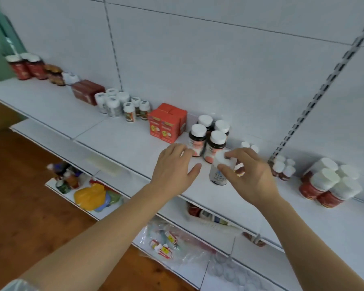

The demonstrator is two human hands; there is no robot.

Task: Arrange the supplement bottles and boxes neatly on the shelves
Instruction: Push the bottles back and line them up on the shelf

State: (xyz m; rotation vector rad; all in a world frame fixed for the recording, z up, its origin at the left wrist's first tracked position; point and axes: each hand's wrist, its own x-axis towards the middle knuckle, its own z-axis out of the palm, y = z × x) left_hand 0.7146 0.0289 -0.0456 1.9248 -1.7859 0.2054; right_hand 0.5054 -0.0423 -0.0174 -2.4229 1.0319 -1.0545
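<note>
Both forearms reach in from the near edge toward the white shelf [118, 143]. Her right hand [250, 175] has thumb and fingers curled round a white bottle [220, 171], gripping it by its white cap; the bottle stands upright on the shelf, near its front, just to the right of the left hand. That left hand [174, 166] hovers flat over the shelf with fingers loose and straight, grasping nothing, its fingertips close to the dark bottles [208, 137], four of them with white caps standing in a tight cluster just behind the white bottle. Left of those stand orange boxes [166, 122], then a group of small white-capped bottles [122, 106], a dark red box [87, 91] and, at the far left end, red jars [26, 67]. To the right, near the slotted upright, sit little red bottles [283, 168], and further right a cluster of red bottles [328, 183] with broad white caps. Below, on a lower shelf, lies a yellow bag [89, 195] beside loose packets, too blurred to make out.
</note>
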